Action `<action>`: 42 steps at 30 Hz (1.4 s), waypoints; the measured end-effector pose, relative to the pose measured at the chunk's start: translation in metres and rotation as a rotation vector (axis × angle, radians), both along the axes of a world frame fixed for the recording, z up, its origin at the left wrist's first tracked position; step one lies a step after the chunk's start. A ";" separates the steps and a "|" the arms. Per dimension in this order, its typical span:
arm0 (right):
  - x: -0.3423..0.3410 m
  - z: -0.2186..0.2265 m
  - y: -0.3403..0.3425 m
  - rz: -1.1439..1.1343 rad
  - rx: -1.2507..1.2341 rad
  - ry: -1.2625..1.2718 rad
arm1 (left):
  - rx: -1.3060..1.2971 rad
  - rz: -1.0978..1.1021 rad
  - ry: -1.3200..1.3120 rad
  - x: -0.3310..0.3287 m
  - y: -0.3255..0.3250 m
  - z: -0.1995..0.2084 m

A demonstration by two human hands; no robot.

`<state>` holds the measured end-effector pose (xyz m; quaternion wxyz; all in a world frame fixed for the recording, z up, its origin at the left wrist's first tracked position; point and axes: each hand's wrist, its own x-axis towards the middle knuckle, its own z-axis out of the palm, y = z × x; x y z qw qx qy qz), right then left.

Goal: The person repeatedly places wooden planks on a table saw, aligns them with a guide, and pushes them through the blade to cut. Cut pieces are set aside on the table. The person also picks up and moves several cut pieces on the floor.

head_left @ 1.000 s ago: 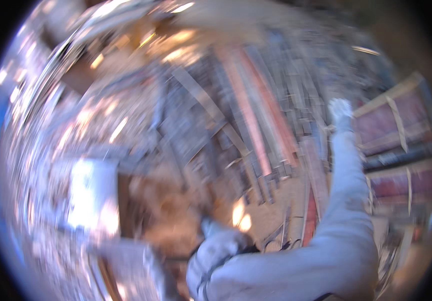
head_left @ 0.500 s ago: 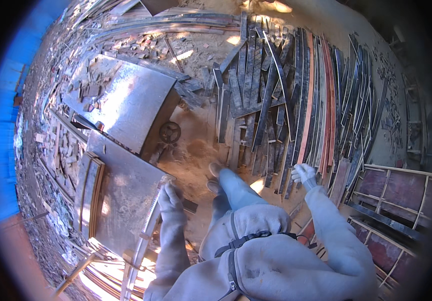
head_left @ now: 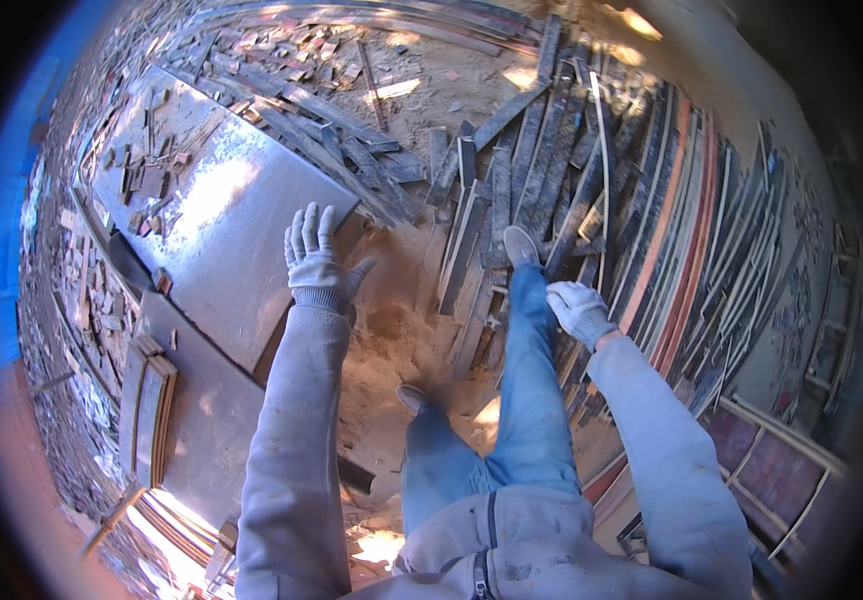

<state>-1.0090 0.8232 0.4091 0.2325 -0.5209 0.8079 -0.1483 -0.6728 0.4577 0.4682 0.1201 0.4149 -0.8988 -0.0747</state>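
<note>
We've got the left hand [head_left: 321,262] spread wide by the table [head_left: 226,270]'s right corner, contact unclear, and the right hand [head_left: 579,310] curled, holding what we can't tell, near wooden strips [head_left: 693,235] partly hidden by the right sleeve [head_left: 666,430].

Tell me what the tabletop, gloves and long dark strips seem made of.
Tabletop: probably sheet metal, smooth and semi-glossy, given its bright glare; coated board is possible. Gloves: likely knitted fabric, matte, with ribbed cuffs. Dark strips: perhaps wood, worn and dull, judging by scuffed faces and flat, plank-like shapes; the view leaves that open.
</note>
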 end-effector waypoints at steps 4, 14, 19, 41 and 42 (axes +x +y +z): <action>-0.063 -0.141 -0.176 0.357 -0.004 0.084 | -0.172 0.065 -0.031 -0.060 -0.046 -0.040; -0.072 -0.476 -0.404 1.083 0.025 0.404 | -0.243 0.227 -0.330 -0.068 -0.036 -0.060; -0.074 -0.552 -0.407 1.390 0.090 0.466 | -0.321 0.367 -0.231 -0.055 -0.026 -0.081; 0.017 -0.621 -0.550 2.090 -0.550 0.368 | -0.681 0.525 0.030 -0.032 -0.005 -0.126; 0.020 -0.622 -0.551 2.149 -0.404 0.404 | -0.668 0.535 0.059 -0.034 -0.005 -0.126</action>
